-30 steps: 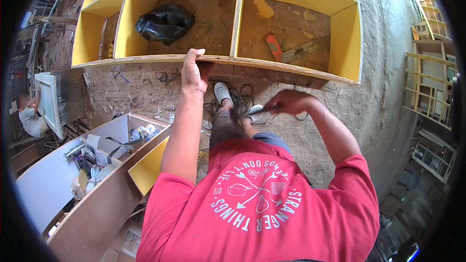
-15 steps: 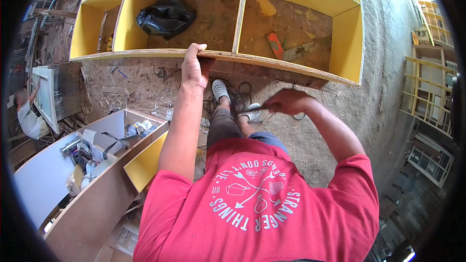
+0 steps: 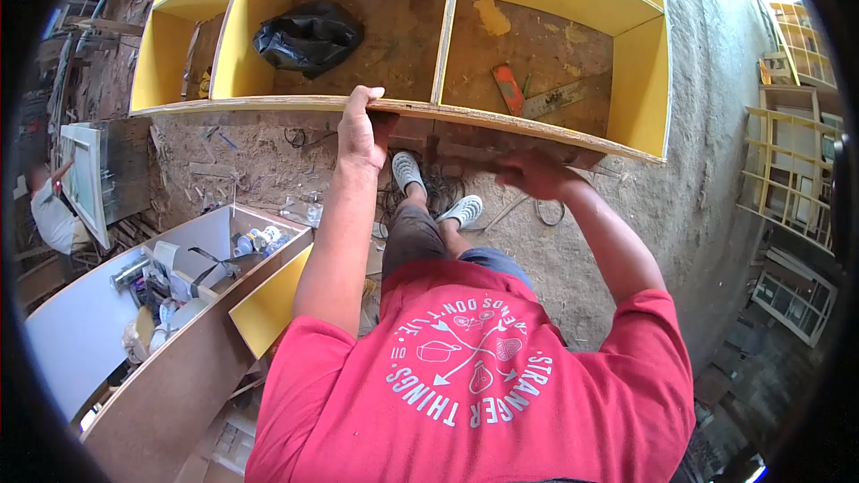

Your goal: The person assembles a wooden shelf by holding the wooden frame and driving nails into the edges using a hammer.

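My left hand (image 3: 361,132) is closed around the near edge of a yellow wooden shelf unit (image 3: 528,128), its thumb lying on top and its fingers hidden under the board. Below that same edge, my right hand (image 3: 541,173) is wrapped round the handle of a hammer (image 3: 465,163). The hammer points left, with its dark head close under the board; blur softens its outline. Inside the unit's compartments lie a black plastic bag (image 3: 310,36), an orange-handled tool (image 3: 507,89) and a flat metal blade (image 3: 564,97).
At left stands an open wooden box (image 3: 170,340) holding bottles and tools, with a yellow panel (image 3: 268,302) against it. Farther left, a person (image 3: 55,215) is beside a white frame (image 3: 85,181). Cords and scraps lie on the dirt floor (image 3: 573,277). Lattice frames (image 3: 787,170) stand right.
My right hand has risen with the hammer, bringing its head from near my shoes up to the underside of the board. My left hand keeps its hold on the edge.
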The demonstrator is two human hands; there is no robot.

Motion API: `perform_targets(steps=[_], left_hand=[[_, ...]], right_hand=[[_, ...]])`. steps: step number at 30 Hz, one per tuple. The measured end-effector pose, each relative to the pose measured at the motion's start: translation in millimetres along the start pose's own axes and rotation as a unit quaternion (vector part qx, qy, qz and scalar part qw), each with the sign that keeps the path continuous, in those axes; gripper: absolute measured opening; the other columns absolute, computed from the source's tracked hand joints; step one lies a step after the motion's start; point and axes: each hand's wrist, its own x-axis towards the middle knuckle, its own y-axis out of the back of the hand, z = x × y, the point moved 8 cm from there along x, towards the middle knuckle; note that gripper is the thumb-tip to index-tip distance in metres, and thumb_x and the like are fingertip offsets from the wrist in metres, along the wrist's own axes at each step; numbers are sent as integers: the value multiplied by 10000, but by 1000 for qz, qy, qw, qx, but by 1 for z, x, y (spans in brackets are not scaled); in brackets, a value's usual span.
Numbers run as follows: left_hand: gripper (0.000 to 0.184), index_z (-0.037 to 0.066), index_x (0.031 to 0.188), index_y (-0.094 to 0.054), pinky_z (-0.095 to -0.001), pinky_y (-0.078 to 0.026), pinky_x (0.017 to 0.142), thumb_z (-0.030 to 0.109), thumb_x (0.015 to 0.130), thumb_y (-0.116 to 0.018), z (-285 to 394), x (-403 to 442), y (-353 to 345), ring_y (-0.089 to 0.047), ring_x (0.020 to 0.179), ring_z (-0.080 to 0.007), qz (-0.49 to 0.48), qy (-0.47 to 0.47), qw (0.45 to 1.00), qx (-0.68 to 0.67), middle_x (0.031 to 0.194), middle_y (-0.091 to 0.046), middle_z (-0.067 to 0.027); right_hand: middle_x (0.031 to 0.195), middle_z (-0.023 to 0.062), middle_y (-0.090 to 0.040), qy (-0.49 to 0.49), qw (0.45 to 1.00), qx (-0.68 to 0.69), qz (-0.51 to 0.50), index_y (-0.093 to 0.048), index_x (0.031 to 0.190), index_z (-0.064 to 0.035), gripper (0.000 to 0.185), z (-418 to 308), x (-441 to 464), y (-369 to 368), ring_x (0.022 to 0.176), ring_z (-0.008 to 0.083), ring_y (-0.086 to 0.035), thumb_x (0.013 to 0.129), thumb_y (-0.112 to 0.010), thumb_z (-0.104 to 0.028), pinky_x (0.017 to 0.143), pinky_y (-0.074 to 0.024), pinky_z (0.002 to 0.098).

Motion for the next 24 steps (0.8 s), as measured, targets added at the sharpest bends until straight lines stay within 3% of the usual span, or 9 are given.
perform_targets(steps=[3,6,7,10,12,15,18,22,24], left_hand=[[192,136,968,-664,-402,-596,844,249,850,-766,-1,3,0,-658,932,-202,-10,6,1000,-8,973,-635,-28],[192,132,971,-662,-403,-600,854,242,853,-766,0,1,0,-660,935,-204,3,2,1000,-11,976,-635,-30],[202,125,973,-659,-403,-601,872,235,849,-774,-1,1,0,-662,940,-206,-3,5,1000,-16,981,-634,-30],[214,124,974,-654,-403,-602,874,234,844,-782,0,-1,0,-662,940,-209,8,6,1000,-12,986,-632,-30],[223,123,981,-649,-399,-600,874,234,843,-785,-1,-2,-1,-662,934,-211,5,7,1000,-13,979,-637,-32],[238,126,992,-648,-391,-592,855,243,843,-792,1,0,0,-663,923,-209,1,17,1000,-5,966,-646,-31],[257,131,1002,-656,-378,-572,823,265,840,-803,0,6,4,-661,911,-200,-28,29,999,7,956,-656,-26],[280,146,1006,-673,-373,-539,798,306,831,-823,-2,4,8,-650,892,-190,-18,39,999,34,953,-661,-23],[286,160,1005,-678,-383,-529,819,330,832,-828,0,3,7,-640,881,-194,-21,41,998,47,951,-659,-19]], right_hand=[[1227,175,-761,60,972,11,-227,-736,1332,-180,374,-18,-10,-27,1094,368,-725,1029,-692,-395,937,-545,473],[1275,175,-750,-59,989,-28,-134,-710,1381,-176,423,15,3,-2,1127,354,-721,1031,-691,-414,963,-541,462],[1266,159,-761,18,997,-2,75,-712,1375,-168,431,10,4,16,1157,338,-718,1030,-695,-426,994,-535,447],[1277,140,-766,19,998,38,-46,-708,1389,-170,446,-3,-2,-23,1172,333,-716,1023,-707,-425,1014,-531,437],[1295,134,-760,36,963,-10,-266,-705,1407,-209,423,-25,-14,-33,1140,337,-727,1013,-729,-359,1009,-532,440],[1290,142,-760,-56,998,-2,-23,-685,1430,-227,455,19,5,1,1175,371,-716,1015,-711,-410,1018,-534,460],[1292,144,-758,19,999,19,47,-668,1449,-233,483,8,3,-5,1206,390,-699,1013,-705,-436,1021,-534,472],[1268,150,-763,19,963,9,-269,-714,1395,-220,424,-29,-12,-18,1140,347,-717,1011,-711,-402,985,-539,443],[1248,168,-764,-56,995,23,-84,-709,1404,-217,414,21,6,-7,1121,345,-726,1021,-698,-374,973,-544,443]])
